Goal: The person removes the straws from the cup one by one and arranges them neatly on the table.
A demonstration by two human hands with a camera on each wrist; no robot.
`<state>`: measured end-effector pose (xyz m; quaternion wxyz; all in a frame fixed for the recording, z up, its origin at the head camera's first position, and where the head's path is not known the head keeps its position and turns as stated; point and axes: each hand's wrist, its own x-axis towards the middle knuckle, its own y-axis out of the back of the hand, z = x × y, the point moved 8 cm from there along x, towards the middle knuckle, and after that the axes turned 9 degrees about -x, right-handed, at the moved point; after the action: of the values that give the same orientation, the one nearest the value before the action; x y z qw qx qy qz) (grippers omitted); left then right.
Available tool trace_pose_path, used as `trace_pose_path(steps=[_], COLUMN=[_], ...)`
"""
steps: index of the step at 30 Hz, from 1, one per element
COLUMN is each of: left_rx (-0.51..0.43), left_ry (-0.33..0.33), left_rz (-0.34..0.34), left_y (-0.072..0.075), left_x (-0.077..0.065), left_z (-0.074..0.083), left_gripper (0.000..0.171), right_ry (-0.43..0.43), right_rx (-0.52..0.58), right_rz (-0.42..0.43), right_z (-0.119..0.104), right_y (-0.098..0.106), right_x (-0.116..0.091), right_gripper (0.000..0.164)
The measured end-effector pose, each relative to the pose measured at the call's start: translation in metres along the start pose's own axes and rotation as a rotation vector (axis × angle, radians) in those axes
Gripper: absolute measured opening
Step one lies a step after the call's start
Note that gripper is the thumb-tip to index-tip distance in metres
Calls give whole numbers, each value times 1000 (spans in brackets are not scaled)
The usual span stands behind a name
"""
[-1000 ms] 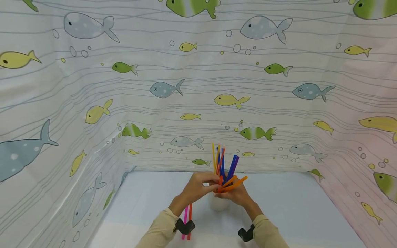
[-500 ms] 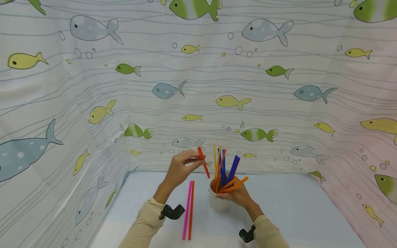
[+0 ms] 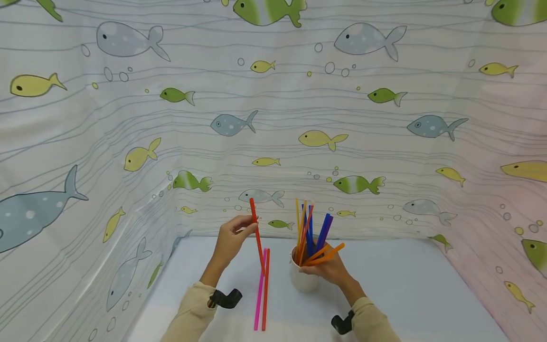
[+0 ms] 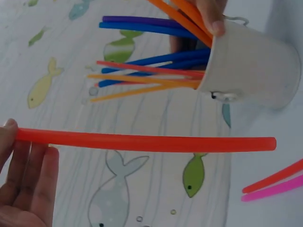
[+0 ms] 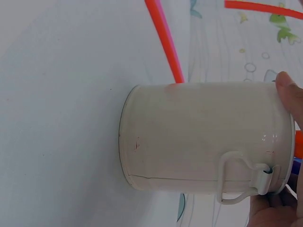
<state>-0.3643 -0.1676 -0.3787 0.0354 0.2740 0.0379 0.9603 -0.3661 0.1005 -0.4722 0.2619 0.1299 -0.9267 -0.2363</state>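
Note:
My left hand pinches a red straw by one end between thumb and fingers, above the left part of the table. In the head view the straw hangs nearly upright, its lower end overlapping two lying straws. My right hand grips the rim of a white metal cup, its thumb on the near edge. Inside the cup stand several straws: yellow, red, blue, purple and orange. Two orange straws lean out right over the hand. A wire handle shows on the cup's side in the right wrist view.
On the white table, a pink straw and a red straw lie side by side, left of the cup. A fish-patterned curtain surrounds the table's back and sides.
My left hand has drawn the red straw away from the cup and carried it left, over the lying straws. The right hand stays on the cup.

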Motion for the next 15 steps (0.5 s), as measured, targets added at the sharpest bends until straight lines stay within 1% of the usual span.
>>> trace_pose_path(steps=[4, 9, 12, 15], left_rx=[-10, -66, -85, -81], left_ry=[93, 194, 255, 311], left_rz=[21, 50, 69, 86], left_y=[9, 14, 14, 14], left_x=[-10, -20, -25, -30], left_z=[-35, -76, -95, -114], left_gripper=[34, 40, 38, 38], right_ry=[2, 5, 12, 9], right_rx=[6, -3, -4, 5], right_rz=[-1, -9, -10, -10], right_z=[0, 0, 0, 0], right_y=[1, -1, -1, -1], right_x=[1, 1, 2, 2], right_gripper=[69, 68, 68, 69])
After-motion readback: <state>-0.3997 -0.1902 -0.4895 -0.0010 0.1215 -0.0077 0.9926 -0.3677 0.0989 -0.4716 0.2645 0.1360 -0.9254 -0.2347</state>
